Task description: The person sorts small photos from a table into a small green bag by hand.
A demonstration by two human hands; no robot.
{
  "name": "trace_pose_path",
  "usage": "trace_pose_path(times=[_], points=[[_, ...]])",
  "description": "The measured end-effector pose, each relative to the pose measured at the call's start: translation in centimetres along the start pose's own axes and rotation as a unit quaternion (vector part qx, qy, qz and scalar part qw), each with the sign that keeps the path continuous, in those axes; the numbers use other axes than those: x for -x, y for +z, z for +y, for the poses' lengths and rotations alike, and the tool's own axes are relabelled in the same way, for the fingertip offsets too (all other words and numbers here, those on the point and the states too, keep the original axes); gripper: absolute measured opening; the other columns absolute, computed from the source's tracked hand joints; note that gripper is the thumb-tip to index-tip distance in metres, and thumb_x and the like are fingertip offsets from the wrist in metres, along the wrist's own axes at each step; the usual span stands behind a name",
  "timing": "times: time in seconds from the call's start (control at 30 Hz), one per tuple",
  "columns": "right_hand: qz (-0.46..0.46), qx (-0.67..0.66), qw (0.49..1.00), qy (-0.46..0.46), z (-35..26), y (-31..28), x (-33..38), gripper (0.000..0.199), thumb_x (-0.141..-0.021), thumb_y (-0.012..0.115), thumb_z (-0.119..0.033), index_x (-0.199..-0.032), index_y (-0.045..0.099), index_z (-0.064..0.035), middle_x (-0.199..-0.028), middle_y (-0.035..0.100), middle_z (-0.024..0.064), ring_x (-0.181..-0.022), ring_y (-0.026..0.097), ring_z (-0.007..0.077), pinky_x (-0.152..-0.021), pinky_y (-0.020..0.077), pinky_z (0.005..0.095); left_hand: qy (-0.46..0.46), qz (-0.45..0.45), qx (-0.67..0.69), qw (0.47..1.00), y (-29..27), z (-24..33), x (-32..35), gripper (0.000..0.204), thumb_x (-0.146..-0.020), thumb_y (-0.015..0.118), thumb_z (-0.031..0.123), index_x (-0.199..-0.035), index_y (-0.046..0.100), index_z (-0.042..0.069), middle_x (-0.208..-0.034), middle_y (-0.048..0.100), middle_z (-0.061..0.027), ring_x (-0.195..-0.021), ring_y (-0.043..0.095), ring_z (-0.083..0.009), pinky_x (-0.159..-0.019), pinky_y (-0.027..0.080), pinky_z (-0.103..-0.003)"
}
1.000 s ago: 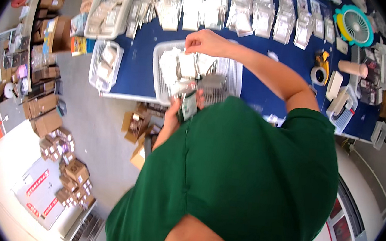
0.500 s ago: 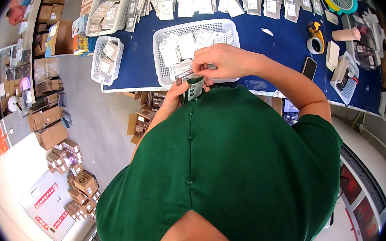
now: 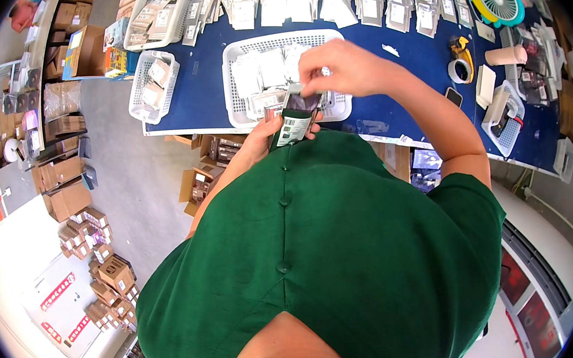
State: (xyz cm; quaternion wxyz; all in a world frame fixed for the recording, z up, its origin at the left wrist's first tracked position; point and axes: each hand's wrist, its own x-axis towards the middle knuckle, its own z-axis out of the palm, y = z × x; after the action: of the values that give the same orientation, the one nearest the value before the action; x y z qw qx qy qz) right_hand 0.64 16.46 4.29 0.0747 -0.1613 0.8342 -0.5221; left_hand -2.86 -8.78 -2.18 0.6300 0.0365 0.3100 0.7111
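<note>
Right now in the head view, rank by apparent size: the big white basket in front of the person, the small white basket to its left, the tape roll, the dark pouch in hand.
1. Big white basket
2. Small white basket
3. Dark pouch, though it is nearer the camera, so unsure against the small basket
4. Tape roll

Left hand (image 3: 263,135) is holding a dark green packet (image 3: 294,126) upright against the chest; right hand (image 3: 339,67) is pinching its top edge. Both are hovering beside a white basket (image 3: 235,98) of clear packets on the blue table (image 3: 198,94).
</note>
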Motion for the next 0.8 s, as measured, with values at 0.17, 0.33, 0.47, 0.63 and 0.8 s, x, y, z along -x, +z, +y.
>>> trace_pose_path(times=[0.17,0.33,0.47,0.63,0.8], points=[[0.061,-0.066,0.994,0.065,1.1,-2.9,-0.2,0.013,-0.086,0.074,-0.012,-0.087,0.067,-0.0024,-0.082,0.065,-0.0002,-0.076,0.058,0.0088,-0.07,0.0461,0.0261,-0.003,-0.002,0.022,1.0,-0.3,-0.4,-1.2,0.087,-0.085,0.068,0.053,-0.138,0.042,-0.011,-0.132,0.057,-0.0206,-0.113,0.061,-0.0269,-0.098,0.05,-0.035],[0.114,-0.087,0.989,0.048,3.6,-3.4,-0.3,0.01,-0.088,0.071,-0.012,-0.092,0.069,-0.0028,-0.087,0.066,0.0007,-0.079,0.06,0.0106,-0.071,0.0459,0.027,0.002,-0.01,0.068,0.998,-0.7,-0.5,-3.3,0.088,-0.086,0.067,0.054,-0.138,0.041,-0.012,-0.129,0.058,-0.0204,-0.108,0.063,-0.0273,-0.096,0.051,-0.036],[0.16,0.013,0.987,-0.002,5.3,-3.0,0.4,0.01,-0.087,0.071,-0.014,-0.092,0.071,-0.0052,-0.094,0.064,0.0049,-0.08,0.063,0.0195,-0.073,0.049,0.03,-0.019,0.043,0.183,0.982,0.2,-0.4,-5.0,0.08,-0.089,0.063,0.053,-0.138,0.043,-0.008,-0.122,0.061,-0.0184,-0.104,0.064,-0.0278,-0.092,0.053,-0.039],[0.095,0.008,0.993,0.073,5.6,0.7,1.7,0.02,-0.084,0.072,-0.021,-0.094,0.062,-0.0067,-0.101,0.063,0.0064,-0.079,0.066,0.0265,-0.069,0.0514,0.0367,0.005,0.095,0.097,0.991,-1.5,-0.6,-7.6,0.057,-0.098,0.051,0.049,-0.134,0.049,0.005,-0.116,0.064,-0.0147,-0.1,0.065,-0.0279,-0.086,0.055,-0.042],[0.043,-0.111,0.985,0.128,10.5,-4.4,0.3,0.02,-0.084,0.073,-0.017,-0.088,0.058,-0.0037,-0.082,0.064,0.0072,-0.071,0.063,0.0176,-0.062,0.0473,0.0345,-0.043,0.173,0.109,0.978,-1.3,-0.2,-9.5,0.063,-0.101,0.04,0.057,-0.138,0.047,0.006,-0.122,0.063,-0.0131,-0.104,0.064,-0.0245,-0.088,0.054,-0.04]])
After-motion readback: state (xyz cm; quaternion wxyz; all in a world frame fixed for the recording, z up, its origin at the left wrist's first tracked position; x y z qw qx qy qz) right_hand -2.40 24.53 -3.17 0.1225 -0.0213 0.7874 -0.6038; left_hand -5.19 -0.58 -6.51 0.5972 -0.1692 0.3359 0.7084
